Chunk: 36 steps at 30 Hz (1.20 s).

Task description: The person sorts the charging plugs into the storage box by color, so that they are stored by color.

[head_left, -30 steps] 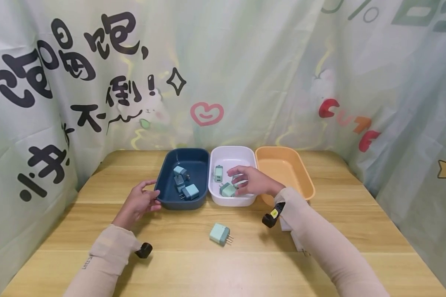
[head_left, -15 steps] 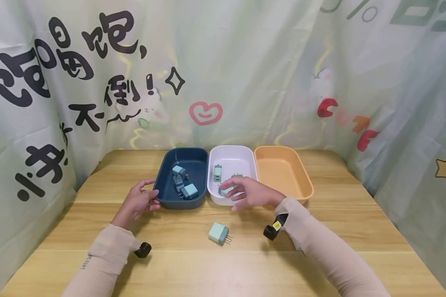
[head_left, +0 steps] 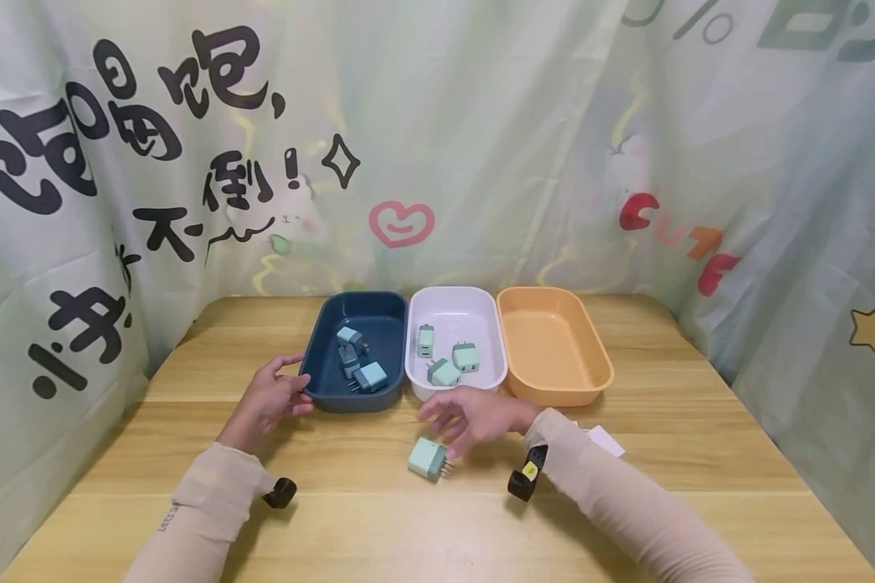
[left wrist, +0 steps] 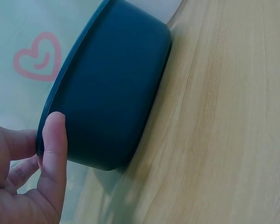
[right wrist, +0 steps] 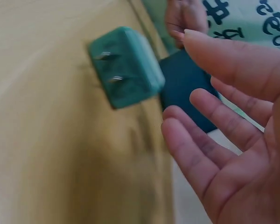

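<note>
My left hand (head_left: 273,397) holds the near left rim of a dark blue tray (head_left: 394,395); in the left wrist view its thumb (left wrist: 54,140) lies on the outer wall, with a finger behind the rim. My right hand (head_left: 477,417), fingers spread and loosely bent, hovers beside a mint-green plug-in charger (head_left: 427,458) on the table. In the right wrist view that charger (right wrist: 126,67), prongs showing, is apart from the fingertips. Several similar chargers lie in trays: some in the dark blue one, such as this charger (head_left: 369,377), others in the white tray (head_left: 455,301), such as this charger (head_left: 465,357).
An orange tray (head_left: 554,340) stands right of the white one, so the three form a row at the back of the wooden table (head_left: 379,526). A small white card-like piece (head_left: 607,441) shows behind the right sleeve. A printed curtain (head_left: 474,162) hangs behind.
My right hand has moved from over the white tray, empty, toward me to the charger on the table. The chargers in the white tray are uncovered. My left hand stays on the dark blue tray.
</note>
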Each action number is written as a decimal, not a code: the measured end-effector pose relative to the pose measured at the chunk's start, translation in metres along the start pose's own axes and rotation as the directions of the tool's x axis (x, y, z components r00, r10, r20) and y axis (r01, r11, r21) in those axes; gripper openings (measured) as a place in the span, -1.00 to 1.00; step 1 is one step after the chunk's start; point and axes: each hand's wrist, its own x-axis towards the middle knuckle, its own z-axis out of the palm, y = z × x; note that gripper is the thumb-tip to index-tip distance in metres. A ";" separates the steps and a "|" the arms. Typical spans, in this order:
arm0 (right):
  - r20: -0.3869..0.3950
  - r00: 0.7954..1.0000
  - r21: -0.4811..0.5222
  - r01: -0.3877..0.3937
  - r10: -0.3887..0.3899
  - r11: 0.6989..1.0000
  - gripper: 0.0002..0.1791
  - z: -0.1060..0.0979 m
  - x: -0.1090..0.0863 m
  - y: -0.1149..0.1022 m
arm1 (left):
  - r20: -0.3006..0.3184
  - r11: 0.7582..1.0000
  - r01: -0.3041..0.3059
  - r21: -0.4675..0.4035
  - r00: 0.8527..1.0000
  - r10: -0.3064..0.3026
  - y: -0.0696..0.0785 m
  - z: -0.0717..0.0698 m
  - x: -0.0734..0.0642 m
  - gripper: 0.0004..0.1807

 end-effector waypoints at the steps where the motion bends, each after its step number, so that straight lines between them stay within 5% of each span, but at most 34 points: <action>1: 0.006 1.000 -0.006 -0.006 0.006 1.000 -0.30 0.003 0.001 0.001 | 0.000 1.000 0.000 -0.001 1.000 0.000 0.000 0.000 0.000 -0.44; 17: 0.080 0.997 -0.287 0.025 -0.002 0.957 -0.39 0.017 0.013 0.004 | 0.003 1.000 0.008 -0.015 1.000 -0.008 -0.004 0.000 -0.001 -0.44; 23: 0.092 0.996 -0.305 0.027 0.001 0.952 -0.46 0.022 0.012 0.005 | 0.004 0.999 0.044 -0.024 0.999 -0.044 -0.007 -0.002 -0.004 -0.44; 36: -0.006 1.000 -0.277 0.002 -0.004 0.961 -0.46 0.003 0.005 -0.015 | 0.001 1.000 0.027 0.006 1.000 -0.027 0.001 -0.001 -0.001 -0.44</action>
